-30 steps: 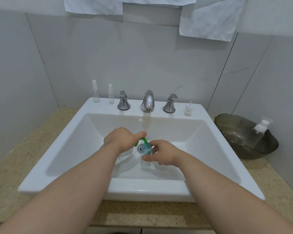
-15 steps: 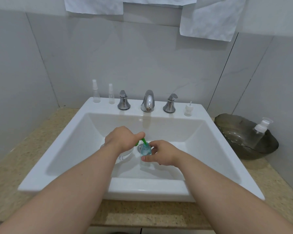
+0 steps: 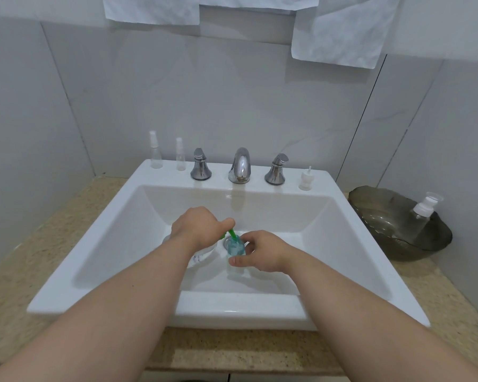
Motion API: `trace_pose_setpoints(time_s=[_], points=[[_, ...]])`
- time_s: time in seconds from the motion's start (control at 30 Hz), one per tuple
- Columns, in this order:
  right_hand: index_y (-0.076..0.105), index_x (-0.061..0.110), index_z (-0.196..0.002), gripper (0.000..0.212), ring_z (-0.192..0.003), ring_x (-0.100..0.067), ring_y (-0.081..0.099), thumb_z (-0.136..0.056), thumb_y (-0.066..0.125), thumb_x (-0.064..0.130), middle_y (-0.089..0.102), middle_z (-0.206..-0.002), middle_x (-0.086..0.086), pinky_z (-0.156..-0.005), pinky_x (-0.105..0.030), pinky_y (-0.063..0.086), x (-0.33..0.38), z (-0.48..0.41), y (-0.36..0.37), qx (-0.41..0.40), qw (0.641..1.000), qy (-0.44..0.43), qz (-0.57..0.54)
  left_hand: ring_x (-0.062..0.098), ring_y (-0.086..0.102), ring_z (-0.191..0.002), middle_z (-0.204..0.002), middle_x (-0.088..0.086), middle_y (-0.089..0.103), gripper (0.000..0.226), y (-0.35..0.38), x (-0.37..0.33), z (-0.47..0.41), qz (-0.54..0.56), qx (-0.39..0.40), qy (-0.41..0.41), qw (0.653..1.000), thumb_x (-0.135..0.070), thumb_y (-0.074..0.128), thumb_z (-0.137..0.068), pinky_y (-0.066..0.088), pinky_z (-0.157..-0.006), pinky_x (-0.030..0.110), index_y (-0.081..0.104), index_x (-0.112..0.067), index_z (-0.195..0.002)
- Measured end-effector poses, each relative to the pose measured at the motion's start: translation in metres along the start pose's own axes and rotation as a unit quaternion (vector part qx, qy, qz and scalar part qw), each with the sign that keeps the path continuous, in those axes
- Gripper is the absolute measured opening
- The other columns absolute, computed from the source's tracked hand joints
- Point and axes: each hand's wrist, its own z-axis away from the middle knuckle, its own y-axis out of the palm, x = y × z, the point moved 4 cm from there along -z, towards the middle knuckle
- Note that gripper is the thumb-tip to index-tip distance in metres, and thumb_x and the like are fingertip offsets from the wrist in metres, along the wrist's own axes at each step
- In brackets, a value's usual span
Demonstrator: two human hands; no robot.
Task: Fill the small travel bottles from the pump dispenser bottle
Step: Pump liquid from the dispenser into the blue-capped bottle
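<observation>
The left hand (image 3: pixel 196 227) was closed over the pump head of the dispenser (image 3: pixel 202 256), only a strip of whose white body was seen under that wrist, low in the sink (image 3: pixel 95 235); whether it stood upright could not be told. The green spout (image 3: pixel 232 234) was seen jutting from under the left thumb toward the right hand (image 3: pixel 262 250), with its tip at or in the mouth of the bottle (image 3: pixel 235 248). That bottle was pinched between the right thumb and fingers, just beyond the left knuckles and above the drain (image 3: pixel 227 242), and pale blue liquid was seen in it, though the level could not be read. It was judged that filling was under way. Several faults were thought possible from here. If the pump were pressed hard, the spout could be jerked off the narrow mouth and the liquid thrown down the bottle's side and into the drain. If pumping were carried on too long, the bottle could be overfilled, since its neck was partly hidden by the right fingers. Once the wall was wetted, the pinch could be lost and the bottle dropped. Two bottles (image 3: pixel 155 151) were left standing on the ledge well beyond the left hand, apparently not yet filled.
</observation>
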Motion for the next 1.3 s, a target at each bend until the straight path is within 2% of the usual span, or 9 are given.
trace_pose_setpoints(time_s=[0.2, 0.3, 0.37, 0.43, 0.53, 0.67, 0.83, 0.97, 1.3], points=[[0.064, 0.031, -0.108, 0.031, -0.064, -0.006, 0.051, -0.085, 0.081, 0.042, 0.055, -0.079, 0.009, -0.062, -0.02, 0.038, -0.001, -0.001, 0.0, 0.0, 1.0, -0.003, 0.006, 0.021, 0.048, -0.057, -0.056, -0.002, 0.048, 0.048, -0.002, 0.0, 0.003, 0.006, -0.006, 0.011, 1.0, -0.053, 0.059, -0.082, 0.037, -0.057, 0.029, 0.048, -0.015, -0.056], [0.068, 0.024, -0.114, 0.035, -0.063, -0.006, 0.051, -0.085, 0.081, 0.041, 0.056, -0.079, 0.008, -0.062, -0.02, 0.039, -0.003, -0.002, 0.0, -0.009, 1.0, 0.002, -0.002, 0.021, 0.049, -0.057, -0.057, -0.003, 0.049, 0.055, -0.002, 0.0, 0.004, 0.01, -0.01, 0.009, 1.0, -0.063, 0.058, -0.083, 0.038, -0.057, 0.029, 0.046, -0.018, -0.055], [0.069, 0.022, -0.115, 0.036, -0.061, -0.006, 0.05, -0.085, 0.082, 0.039, 0.056, -0.079, 0.008, -0.062, -0.02, 0.04, -0.004, -0.003, 0.0, -0.018, 1.0, 0.003, -0.016, 0.02, 0.057, -0.063, -0.062, -0.003, 0.058, 0.066, 0.0, 0.004, 0.002, 0.016, -0.002, 0.013, 1.0, -0.077, 0.054, -0.082, 0.042, -0.061, 0.03, 0.057, -0.016, -0.058], [0.068, 0.021, -0.114, 0.037, -0.065, -0.007, 0.052, -0.085, 0.082, 0.039, 0.056, -0.081, 0.008, -0.063, -0.02, 0.041, -0.003, -0.003, -0.002, -0.025, 0.999, 0.001, -0.026, 0.018, 0.065, -0.075, -0.076, -0.002, 0.071, 0.082, 0.0, 0.008, 0.001, 0.013, 0.007, 0.02, 1.0, -0.089, 0.046, -0.08, 0.049, -0.069, 0.032, 0.074, -0.013, -0.074], [0.068, 0.021, -0.114, 0.038, -0.067, -0.008, 0.053, -0.085, 0.082, 0.04, 0.058, -0.083, 0.008, -0.064, -0.022, 0.042, -0.004, -0.004, -0.002, -0.029, 0.999, 0.001, -0.026, 0.018, 0.067, -0.081, -0.083, 0.0, 0.075, 0.09, 0.001, 0.011, -0.001, 0.018, 0.004, 0.029, 0.999, -0.095, 0.042, -0.077, 0.053, -0.078, 0.035, 0.08, -0.014, -0.085], [0.068, 0.024, -0.114, 0.038, -0.069, -0.008, 0.054, -0.084, 0.083, 0.042, 0.058, -0.087, 0.007, -0.066, -0.023, 0.042, -0.006, -0.005, -0.002, -0.027, 0.999, 0.008, -0.022, 0.02, 0.068, -0.079, -0.08, 0.003, 0.073, 0.083, 0.002, 0.008, -0.002, 0.021, 0.002, 0.017, 1.0, -0.089, 0.05, -0.079, 0.05, -0.072, 0.033, 0.076, -0.009, -0.079], [0.067, 0.024, -0.118, 0.04, -0.067, -0.007, 0.053, -0.084, 0.082, 0.041, 0.059, -0.087, 0.007, -0.065, -0.021, 0.042, -0.008, -0.005, -0.001, -0.023, 1.0, 0.014, -0.016, 0.022, 0.062, -0.066, -0.065, -0.001, 0.062, 0.071, 0.003, 0.002, 0.0, 0.024, 0.0, -0.002, 1.0, -0.078, 0.054, -0.074, 0.043, -0.06, 0.03, 0.071, -0.01, -0.071], [0.067, 0.025, -0.119, 0.042, -0.071, -0.008, 0.055, -0.084, 0.082, 0.043, 0.059, -0.085, 0.008, -0.067, -0.023, 0.042, -0.006, -0.005, 0.0, -0.017, 1.0, 0.013, 0.008, 0.021, 0.049, -0.056, -0.056, -0.003, 0.048, 0.052, 0.002, 0.0, 0.0, 0.01, -0.007, 0.007, 1.0, -0.063, 0.058, -0.079, 0.037, -0.056, 0.029, 0.05, -0.016, -0.057], [0.061, 0.03, -0.109, 0.033, -0.068, -0.006, 0.051, -0.086, 0.081, 0.043, 0.054, -0.078, 0.011, -0.062, -0.021, 0.037, -0.005, -0.005, 0.001, -0.01, 1.0, 0.011, 0.025, 0.021, 0.043, -0.054, -0.053, -0.002, 0.042, 0.049, 0.002, -0.005, 0.002, 0.004, -0.003, 0.032, 0.999, -0.05, 0.06, -0.082, 0.032, -0.053, 0.028, 0.043, -0.014, -0.054]])
